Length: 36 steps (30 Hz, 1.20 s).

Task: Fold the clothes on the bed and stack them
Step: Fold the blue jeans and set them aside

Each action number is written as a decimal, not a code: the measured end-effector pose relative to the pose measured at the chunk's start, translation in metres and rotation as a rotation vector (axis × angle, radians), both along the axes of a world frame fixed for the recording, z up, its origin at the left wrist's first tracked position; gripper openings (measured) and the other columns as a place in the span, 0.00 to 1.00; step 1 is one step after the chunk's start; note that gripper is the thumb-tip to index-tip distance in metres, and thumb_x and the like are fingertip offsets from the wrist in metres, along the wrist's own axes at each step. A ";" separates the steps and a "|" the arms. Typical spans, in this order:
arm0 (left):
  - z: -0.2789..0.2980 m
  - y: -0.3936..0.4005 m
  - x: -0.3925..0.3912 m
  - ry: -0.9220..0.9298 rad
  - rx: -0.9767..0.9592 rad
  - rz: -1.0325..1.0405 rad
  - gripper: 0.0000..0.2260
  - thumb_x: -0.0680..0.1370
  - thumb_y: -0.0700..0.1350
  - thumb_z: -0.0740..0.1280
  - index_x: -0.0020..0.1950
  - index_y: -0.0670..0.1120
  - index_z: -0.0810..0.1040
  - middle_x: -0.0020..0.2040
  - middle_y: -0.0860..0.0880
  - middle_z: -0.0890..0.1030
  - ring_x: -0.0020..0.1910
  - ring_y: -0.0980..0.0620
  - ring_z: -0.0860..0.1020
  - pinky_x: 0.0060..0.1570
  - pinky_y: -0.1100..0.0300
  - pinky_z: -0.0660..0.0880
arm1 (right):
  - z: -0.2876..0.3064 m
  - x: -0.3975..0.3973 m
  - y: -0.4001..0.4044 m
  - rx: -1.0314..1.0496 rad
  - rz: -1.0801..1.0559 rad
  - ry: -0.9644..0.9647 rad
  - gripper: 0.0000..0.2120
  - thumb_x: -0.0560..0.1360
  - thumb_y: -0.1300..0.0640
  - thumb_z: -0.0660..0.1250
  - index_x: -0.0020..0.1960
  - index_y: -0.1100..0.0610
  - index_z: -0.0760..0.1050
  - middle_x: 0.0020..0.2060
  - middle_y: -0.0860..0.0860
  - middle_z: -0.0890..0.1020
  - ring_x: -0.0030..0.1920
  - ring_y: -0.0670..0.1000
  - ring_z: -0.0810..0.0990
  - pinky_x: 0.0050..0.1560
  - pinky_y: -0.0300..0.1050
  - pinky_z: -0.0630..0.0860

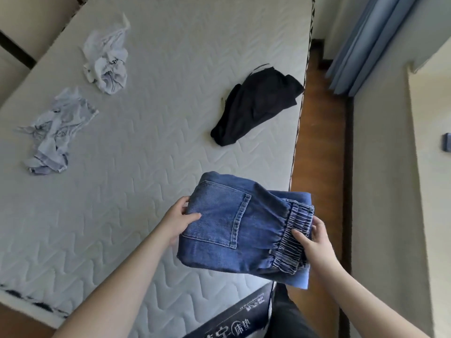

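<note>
At the far left of the bed (151, 132) we see a crumpled pale grey-blue garment (55, 132) lying loose on the quilted mattress, and just beyond it, further up the bed, a second crumpled white garment (107, 62) in a heap. The two lie near each other but apart.

Moving right, our left hand (179, 220) grips the left edge of the folded blue jeans (234, 228), thumb lying on top of the denim beside the back pocket and fingers tucked under the fold. The jeans sit in a compact bundle at the near right corner of the bed, pocket side up, elastic waistband turned to the right. Under them a lighter blue folded cloth (299, 276) shows at the right edge, overhanging the mattress corner.

Well beyond the jeans, close to the bed's right edge, a black garment (256, 106) lies bunched and unfolded.

Our right hand (314, 242) holds the gathered waistband, thumb pressed on top and fingers curled round its outer side.

Further right run the wooden floor (322, 147) and a blue curtain (366, 42).
</note>
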<state>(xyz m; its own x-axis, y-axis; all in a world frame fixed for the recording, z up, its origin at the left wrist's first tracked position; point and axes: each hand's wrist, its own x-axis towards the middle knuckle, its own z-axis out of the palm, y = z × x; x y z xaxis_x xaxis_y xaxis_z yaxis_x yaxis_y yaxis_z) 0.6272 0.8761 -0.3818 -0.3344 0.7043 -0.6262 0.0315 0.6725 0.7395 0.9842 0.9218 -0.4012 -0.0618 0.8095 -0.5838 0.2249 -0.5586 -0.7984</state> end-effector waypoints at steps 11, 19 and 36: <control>-0.115 0.102 -0.044 0.181 -0.116 -0.051 0.23 0.76 0.36 0.71 0.69 0.48 0.70 0.57 0.47 0.79 0.54 0.47 0.79 0.57 0.51 0.76 | -0.124 -0.062 0.107 -0.234 -0.048 0.120 0.24 0.77 0.60 0.69 0.65 0.43 0.64 0.58 0.51 0.79 0.55 0.51 0.81 0.52 0.52 0.80; -0.196 0.103 -0.060 0.283 -0.188 -0.053 0.30 0.75 0.39 0.72 0.75 0.46 0.64 0.64 0.48 0.76 0.61 0.47 0.77 0.66 0.48 0.71 | -0.188 -0.081 0.118 -0.239 -0.041 -0.038 0.30 0.74 0.56 0.73 0.70 0.45 0.62 0.52 0.41 0.78 0.56 0.49 0.79 0.61 0.50 0.75; -0.227 0.028 -0.041 0.400 -0.194 0.093 0.15 0.74 0.51 0.74 0.55 0.45 0.77 0.50 0.48 0.83 0.50 0.46 0.81 0.50 0.52 0.77 | -0.204 -0.083 0.064 -0.349 0.025 -0.202 0.33 0.66 0.44 0.79 0.63 0.51 0.66 0.54 0.47 0.79 0.49 0.49 0.79 0.41 0.42 0.77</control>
<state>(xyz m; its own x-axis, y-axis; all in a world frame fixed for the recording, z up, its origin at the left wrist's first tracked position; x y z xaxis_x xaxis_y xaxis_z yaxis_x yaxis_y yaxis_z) 0.5861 0.9038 -0.6087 -0.6332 0.5425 -0.5520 0.2225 0.8107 0.5415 0.9013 0.9863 -0.6053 0.0655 0.5603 -0.8257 0.3746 -0.7807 -0.5001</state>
